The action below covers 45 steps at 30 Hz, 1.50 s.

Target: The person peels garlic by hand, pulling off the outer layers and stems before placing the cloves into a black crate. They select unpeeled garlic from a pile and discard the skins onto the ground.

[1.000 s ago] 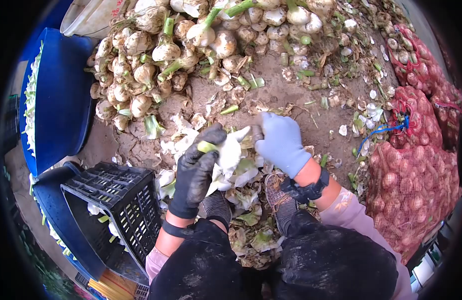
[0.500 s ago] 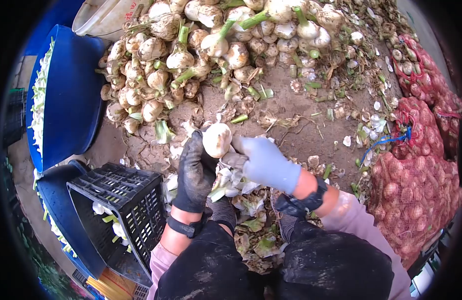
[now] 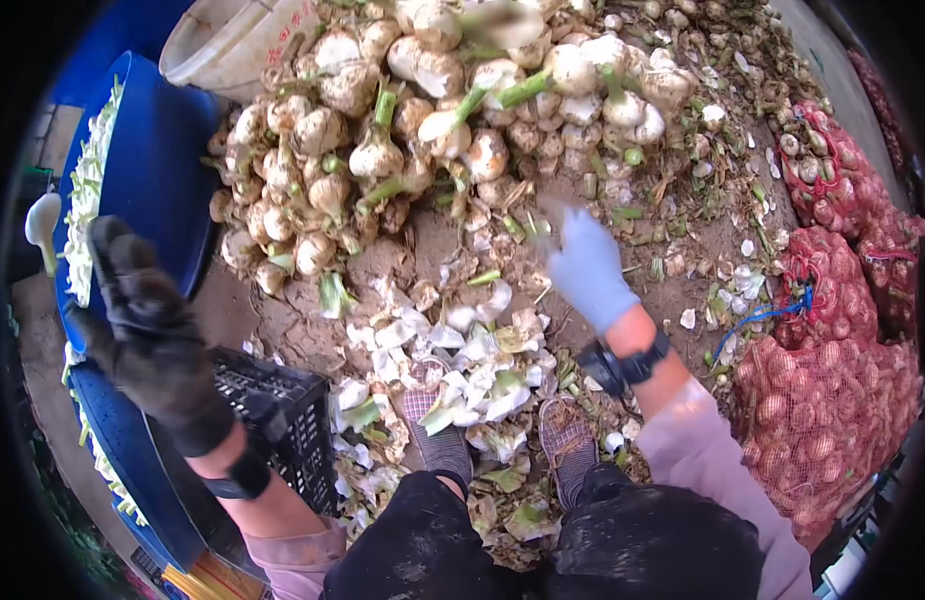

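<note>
My left hand (image 3: 153,335), in a dirty black glove, is open with its fingers apart at the left, above the black crate. Beyond its fingertips, a white garlic bulb with its stalk (image 3: 44,226) is in the air beside the rim of the blue tub (image 3: 148,170). My right hand (image 3: 591,268), in a pale blue glove, is over the ground in front of the garlic pile (image 3: 323,130). Its fingers are smeared by motion, so what they hold, if anything, does not show. White peeled skins (image 3: 473,365) lie around my shoes.
A second blue tub (image 3: 123,420) and a black plastic crate (image 3: 283,400) stand on the left. Behind the pile is a whitish bucket (image 3: 218,45). Red mesh sacks of bulbs (image 3: 828,420) line the right. A blurred pale shape (image 3: 503,22) shows at the top.
My left hand has swung left and let go of the garlic bulb, which was at the centre between both hands. My right hand has moved up and right, away from it.
</note>
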Motion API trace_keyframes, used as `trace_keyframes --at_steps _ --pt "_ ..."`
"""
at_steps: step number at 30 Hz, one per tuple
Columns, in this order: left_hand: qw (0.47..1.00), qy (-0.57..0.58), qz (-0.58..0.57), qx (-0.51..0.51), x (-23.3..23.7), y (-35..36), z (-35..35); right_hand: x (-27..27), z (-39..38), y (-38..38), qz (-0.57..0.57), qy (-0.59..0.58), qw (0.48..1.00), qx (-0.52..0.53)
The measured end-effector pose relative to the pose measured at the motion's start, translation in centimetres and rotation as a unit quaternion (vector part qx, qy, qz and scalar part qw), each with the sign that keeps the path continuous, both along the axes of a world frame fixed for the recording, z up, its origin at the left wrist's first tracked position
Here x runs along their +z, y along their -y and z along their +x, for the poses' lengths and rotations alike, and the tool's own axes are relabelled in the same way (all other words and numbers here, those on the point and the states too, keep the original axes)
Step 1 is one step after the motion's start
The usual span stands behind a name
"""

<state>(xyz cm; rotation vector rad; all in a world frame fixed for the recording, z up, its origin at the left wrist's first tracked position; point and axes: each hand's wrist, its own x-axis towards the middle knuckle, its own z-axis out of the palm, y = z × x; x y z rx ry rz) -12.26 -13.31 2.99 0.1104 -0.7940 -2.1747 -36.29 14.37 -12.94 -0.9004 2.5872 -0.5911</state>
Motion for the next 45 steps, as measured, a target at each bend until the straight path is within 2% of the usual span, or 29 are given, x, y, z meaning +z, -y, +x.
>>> trace_keyframes --at_steps 1,3,4,5,6,7,9,10,11,12,13,15,17,19,21,23,24,26,27,28,29,31,33,36,37,39,40,43,45 --pt "0.987 0.056 -0.147 -0.022 -1.4 -0.6 -1.2 -1.2 -1.0 1.5 -0.005 -0.003 1.000 -0.007" --pt "0.912 0.326 -0.241 0.061 -4.8 -6.7 -4.1 -3.5 -2.5 3.7 -0.121 0.003 0.992 0.043" --pt "0.883 0.396 -0.252 0.009 -6.9 -9.2 -5.0 -3.4 -2.5 3.6 -0.120 0.001 0.992 0.038" --pt "0.884 0.424 -0.190 -0.052 -10.3 -10.3 -5.1 -3.1 -2.3 3.7 -0.145 0.121 0.982 0.015" --pt "0.860 0.432 -0.269 -0.036 -12.3 -12.0 -5.5 -2.8 -1.9 3.8 -0.165 0.242 0.956 -0.004" --pt "0.828 0.442 -0.344 -0.023 -13.5 -13.9 -5.5 -1.8 -0.6 3.2 -0.160 0.247 0.956 0.001" --pt "0.789 0.442 -0.426 -0.034 -14.2 -15.9 -5.1 1.1 2.4 1.0 -0.271 0.483 0.833 0.019" --pt "0.787 0.446 -0.409 -0.119 -14.7 -15.8 -4.6 1.6 3.6 0.2 -0.288 0.515 0.808 -0.012" --pt "0.856 0.394 -0.292 -0.163 -15.5 -16.1 -4.5 1.9 4.6 -0.4 -0.304 0.546 0.779 -0.046" --pt "0.869 0.402 -0.249 -0.142 -16.1 -16.7 -4.1 2.2 5.3 -0.5 -0.318 0.580 0.742 -0.109" --pt "0.880 0.411 -0.206 -0.122 -15.8 -17.3 -4.1 2.5 5.3 -0.9 -0.316 0.582 0.740 -0.116" --pt "0.851 0.432 -0.279 -0.101 -14.7 -17.4 -4.2 2.9 5.1 -1.6 -0.131 0.597 0.788 -0.069" --pt "0.732 0.488 -0.463 -0.105 -13.8 -17.5 -4.1 -0.1 7.3 -1.8 -0.169 0.566 0.799 -0.110" --pt "0.722 0.478 -0.494 -0.078 -14.0 -17.3 -3.8 -0.6 7.9 -1.6 -0.143 0.419 0.896 -0.035" --pt "0.699 0.468 -0.538 -0.054 -14.5 -17.4 -3.4 -0.7 8.5 -1.9 -0.138 0.480 0.863 -0.072" --pt "0.709 0.460 -0.531 -0.052 -14.4 -17.4 -3.4 -0.5 8.5 -2.4 -0.099 0.384 0.918 -0.011" --pt "0.707 0.461 -0.532 -0.067 -14.4 -17.4 -3.4 -0.1 8.5 -2.5 -0.100 0.383 0.918 -0.010" --pt "0.704 0.463 -0.532 -0.084 -15.0 -17.2 -3.1 0.9 8.5 -2.9 -0.072 0.465 0.882 -0.031" --pt "0.760 0.464 -0.434 -0.134 -15.9 -17.0 -2.8 2.1 8.3 -2.7 -0.072 0.467 0.881 -0.033" --pt "0.804 0.460 -0.328 -0.183 -16.4 -16.9 -2.5 3.5 8.0 -2.5 -0.090 0.544 0.831 -0.077" --pt "0.803 0.462 -0.327 -0.185 -16.4 -17.0 -2.5 4.1 7.9 -2.4 -0.108 0.614 0.773 -0.118" --pt "0.857 0.417 -0.200 -0.226 -15.9 -17.3 -2.9 3.5 7.7 -2.9 -0.108 0.617 0.773 -0.100" --pt "0.838 0.437 -0.217 -0.243 -15.7 -16.9 -2.8 2.9 7.7 -3.4 -0.107 0.618 0.774 -0.081" --pt "0.841 0.453 -0.089 -0.283 -14.9 -17.0 -2.5 1.6 8.3 -3.9 -0.128 0.629 0.764 -0.065" --pt "0.840 0.454 -0.088 -0.283 -15.3 -17.1 -2.3 0.3 8.7 -4.1 -0.162 0.573 0.803 -0.022" --pt "0.796 0.462 -0.337 -0.199 -15.9 -17.4 -2.5 0.0 9.0 -4.2 -0.194 0.513 0.836 0.018" --pt "0.741 0.455 -0.466 -0.163 -15.9 -17.6 -2.4 0.0 9.0 -4.2 -0.204 0.493 0.846 -0.003" --pt "0.728 0.450 -0.497 -0.142 -15.5 -18.0 -2.4 -0.4 9.2 -4.3 -0.239 0.476 0.845 -0.037" --pt "0.743 0.453 -0.467 -0.159 -15.2 -17.7 -2.2 -1.0 9.3 -4.2 -0.201 0.450 0.870 -0.003"
